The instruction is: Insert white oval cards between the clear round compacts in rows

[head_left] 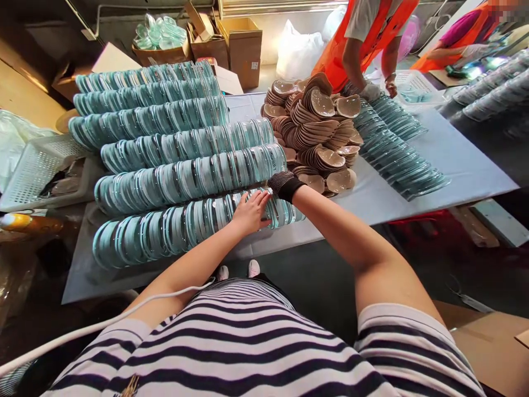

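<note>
White-clothed desk (454, 160) — left hand (250, 212) lies flat, fingers released, on the nearest row of teal-rimmed clear packs (165, 229); right hand's (285, 184) fingers hidden behind it — cannot tell.

Rows of clear shells (185, 182) show a pale teal tint with dark bands between pieces. The heap of cups (318, 132) is tan-pink. The table cover (463, 160) is light grey-blue. The person's shirt (248, 342) carries black and white horizontal stripes; the wrist cuff (285, 184) is black mesh. A co-worker's vest (372, 33) is bright orange. The basket (37, 168) is white; the cartons (243, 47) are plain brown.
</note>
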### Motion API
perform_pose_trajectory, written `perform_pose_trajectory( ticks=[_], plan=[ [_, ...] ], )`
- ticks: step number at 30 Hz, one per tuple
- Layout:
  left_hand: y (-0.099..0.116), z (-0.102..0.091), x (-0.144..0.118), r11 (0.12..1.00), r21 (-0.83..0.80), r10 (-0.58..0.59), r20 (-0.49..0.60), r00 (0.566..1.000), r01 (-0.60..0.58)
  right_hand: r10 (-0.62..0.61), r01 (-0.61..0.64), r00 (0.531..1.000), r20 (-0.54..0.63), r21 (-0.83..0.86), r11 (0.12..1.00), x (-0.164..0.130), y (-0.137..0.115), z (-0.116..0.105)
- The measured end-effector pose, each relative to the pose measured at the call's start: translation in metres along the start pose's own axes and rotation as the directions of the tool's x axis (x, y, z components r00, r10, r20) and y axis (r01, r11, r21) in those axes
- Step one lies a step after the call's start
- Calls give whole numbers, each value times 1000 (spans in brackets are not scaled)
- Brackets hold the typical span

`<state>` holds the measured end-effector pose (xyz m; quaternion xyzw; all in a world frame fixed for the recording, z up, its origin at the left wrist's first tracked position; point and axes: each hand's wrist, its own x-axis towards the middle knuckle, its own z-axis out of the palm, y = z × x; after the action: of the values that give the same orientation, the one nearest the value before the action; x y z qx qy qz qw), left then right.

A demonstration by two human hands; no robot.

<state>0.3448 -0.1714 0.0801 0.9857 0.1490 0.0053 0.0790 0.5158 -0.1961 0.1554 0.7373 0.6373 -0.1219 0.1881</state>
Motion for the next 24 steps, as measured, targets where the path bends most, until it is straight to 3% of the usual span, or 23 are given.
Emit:
perform_pose_trajectory(
  ticks=[4, 9, 12, 15, 18, 20, 22, 23, 24],
  plan=[
    [1, -2, -1, 1000, 2, 3, -12, 1000, -3, 18, -14, 997, -78, 49, 999, -35, -12, 36],
    [1, 0, 1, 1000, 1, 2, -22, 1000, -2, 145, -129, 988, -50, 239, 963, -85, -43, 120],
    [2, 0, 1, 1000, 2, -1, -21, 1000, 1, 260, -240, 965, -31, 289, 927, -90, -62, 161],
    [1, -4, -1, 1000, 10, -12, 0, 1000, 12, 384, -347, 923, -41, 349, 870, -88, -77, 187],
    [1, -11, -1, 999, 24, -32, 36, 999, 31, 492, -423, 868, -76, 409, 809, -96, -74, 193],
    [5, -15, 4, 999, 41, -22, 52, 998, 19, 571, -466, 811, -127, 448, 763, -103, -54, 181],
    [12, -15, 12, 998, 54, 22, 53, 998, -25, 624, -472, 750, -219, 483, 737, -101, -21, 155],
    [17, -14, 17, 997, 55, 50, 49, 998, -53, 617, -452, 739, -270, 481, 751, -96, -3, 137],
    [22, -12, 23, 996, 55, 74, 48, 996, -77, 571, -422, 766, -294, 440, 792, -87, 16, 117]
  ],
)
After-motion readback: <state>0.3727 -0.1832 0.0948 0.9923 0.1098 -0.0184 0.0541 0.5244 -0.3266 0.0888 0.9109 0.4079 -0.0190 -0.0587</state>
